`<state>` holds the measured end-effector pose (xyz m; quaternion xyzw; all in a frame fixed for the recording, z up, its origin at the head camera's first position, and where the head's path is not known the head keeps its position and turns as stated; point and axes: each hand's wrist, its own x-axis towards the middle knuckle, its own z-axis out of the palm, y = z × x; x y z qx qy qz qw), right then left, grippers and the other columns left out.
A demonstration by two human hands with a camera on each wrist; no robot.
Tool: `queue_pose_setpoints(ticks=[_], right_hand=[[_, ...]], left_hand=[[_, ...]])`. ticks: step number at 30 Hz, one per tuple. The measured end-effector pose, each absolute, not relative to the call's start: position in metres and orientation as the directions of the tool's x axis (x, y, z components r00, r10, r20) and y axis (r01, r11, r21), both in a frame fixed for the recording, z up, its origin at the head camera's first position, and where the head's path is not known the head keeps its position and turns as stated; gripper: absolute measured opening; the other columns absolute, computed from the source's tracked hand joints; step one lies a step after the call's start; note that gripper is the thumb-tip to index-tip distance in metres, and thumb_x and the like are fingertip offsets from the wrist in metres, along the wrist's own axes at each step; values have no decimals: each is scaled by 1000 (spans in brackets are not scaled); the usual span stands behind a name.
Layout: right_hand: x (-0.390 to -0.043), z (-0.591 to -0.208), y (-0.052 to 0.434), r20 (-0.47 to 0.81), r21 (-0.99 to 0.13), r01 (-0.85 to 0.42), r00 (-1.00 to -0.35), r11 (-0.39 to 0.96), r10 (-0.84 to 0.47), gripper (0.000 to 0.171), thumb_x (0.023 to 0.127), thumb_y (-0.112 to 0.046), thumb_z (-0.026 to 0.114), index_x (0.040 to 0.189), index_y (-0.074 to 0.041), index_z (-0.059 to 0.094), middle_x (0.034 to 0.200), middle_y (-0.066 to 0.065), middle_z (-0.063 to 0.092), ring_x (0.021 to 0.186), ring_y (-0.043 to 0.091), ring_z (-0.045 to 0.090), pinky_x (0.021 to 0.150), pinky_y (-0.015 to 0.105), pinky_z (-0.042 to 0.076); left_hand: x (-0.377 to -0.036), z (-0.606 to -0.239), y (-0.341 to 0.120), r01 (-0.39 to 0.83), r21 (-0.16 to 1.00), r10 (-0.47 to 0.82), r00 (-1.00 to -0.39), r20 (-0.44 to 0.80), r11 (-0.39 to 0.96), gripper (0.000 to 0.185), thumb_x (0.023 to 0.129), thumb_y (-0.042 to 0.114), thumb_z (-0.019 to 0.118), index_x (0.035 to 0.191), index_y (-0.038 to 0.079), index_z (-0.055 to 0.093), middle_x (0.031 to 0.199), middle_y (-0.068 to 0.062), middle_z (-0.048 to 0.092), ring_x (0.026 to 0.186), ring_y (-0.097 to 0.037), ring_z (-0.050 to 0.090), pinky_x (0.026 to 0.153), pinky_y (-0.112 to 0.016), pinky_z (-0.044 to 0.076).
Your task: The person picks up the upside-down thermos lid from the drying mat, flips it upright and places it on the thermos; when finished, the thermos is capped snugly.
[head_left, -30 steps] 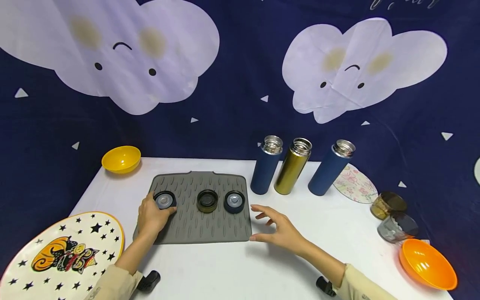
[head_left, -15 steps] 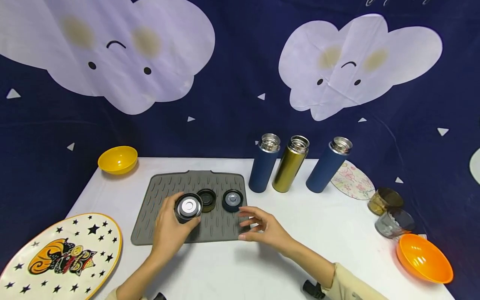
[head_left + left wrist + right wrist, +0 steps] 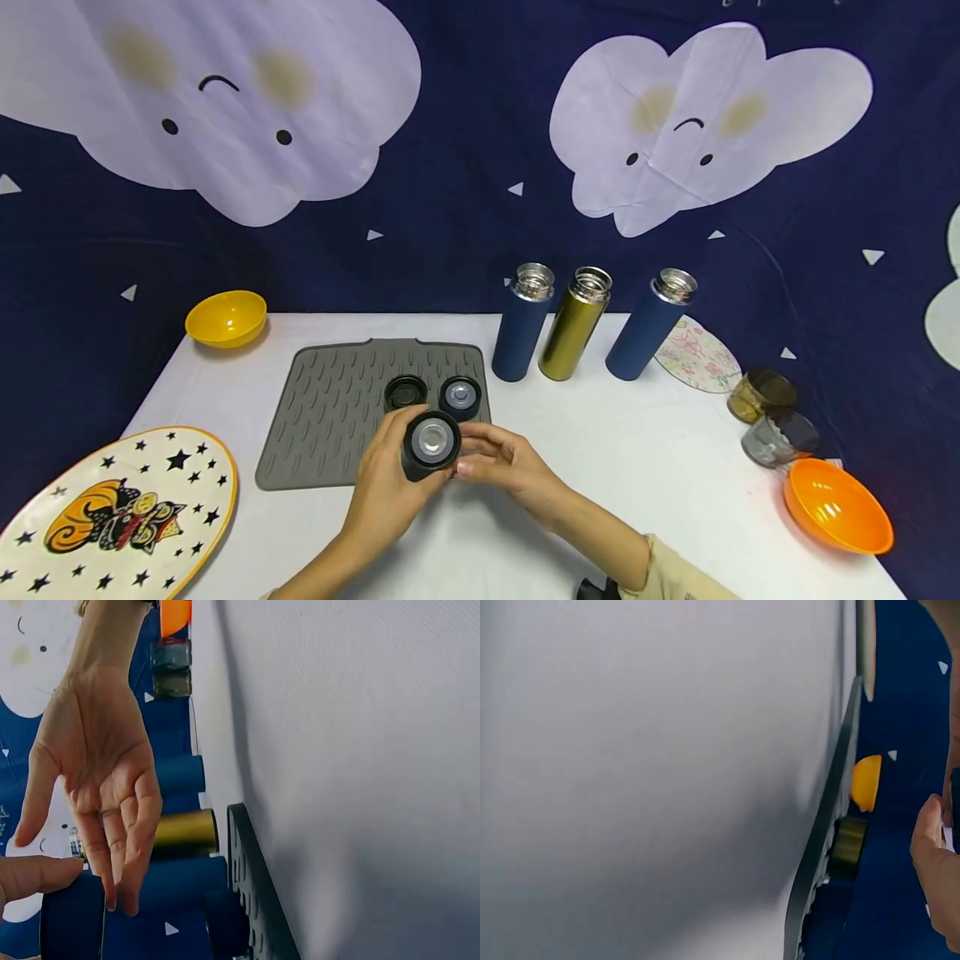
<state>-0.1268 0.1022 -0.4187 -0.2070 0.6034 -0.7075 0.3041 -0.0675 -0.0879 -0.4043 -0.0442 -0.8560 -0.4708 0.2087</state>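
Note:
My left hand (image 3: 392,479) grips a dark blue bottle lid (image 3: 432,440) above the mat's front edge, its grey inner side facing up. In the left wrist view, the left thumb (image 3: 37,876) presses on the lid (image 3: 73,919). My right hand (image 3: 517,477) is at the lid's right side, fingers extended and nearly straight; whether they touch it is hard to tell. On the grey mat (image 3: 322,417) lie an olive-gold lid (image 3: 406,392) and a second dark blue lid (image 3: 460,397), both partly close behind the hands.
Two blue bottles (image 3: 522,325) (image 3: 648,329) and a gold bottle (image 3: 573,327) stand lidless behind. A yellow bowl (image 3: 227,320) and star-patterned plate (image 3: 120,517) are at left. A floral round board (image 3: 701,358), two tinted cups (image 3: 761,396) (image 3: 780,437) and an orange bowl (image 3: 840,507) are at right.
My left hand has lifted the dark blue lid off the mat's left side and carried it right. The right hand has moved left to meet it.

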Motion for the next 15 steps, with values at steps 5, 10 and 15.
queue_pose_setpoints(ticks=[5,10,15], right_hand=[[-122,-420,99,-31,-955,224,-727,-195,-685,50,96,-6,61,140,10,44,120,5,68,106,15,67,95,33,54],[-117,-417,98,-67,-938,272,-749,-214,-659,46,97,-8,59,136,14,47,114,3,72,103,13,69,92,32,56],[-111,-416,100,-98,-931,293,-777,-219,-622,44,96,-6,60,132,16,50,108,2,75,99,13,71,91,32,56]], left_hand=[[-62,-405,-83,312,793,-94,-904,418,524,77,63,0,91,131,10,57,130,-3,60,122,-24,58,102,-53,47],[-57,-405,-79,338,784,-78,-896,438,520,79,62,-4,89,132,13,57,130,0,59,123,-21,57,102,-51,47],[-54,-406,-76,390,731,-54,-863,502,560,78,59,-3,91,130,9,59,129,0,60,121,-18,58,101,-46,49]])
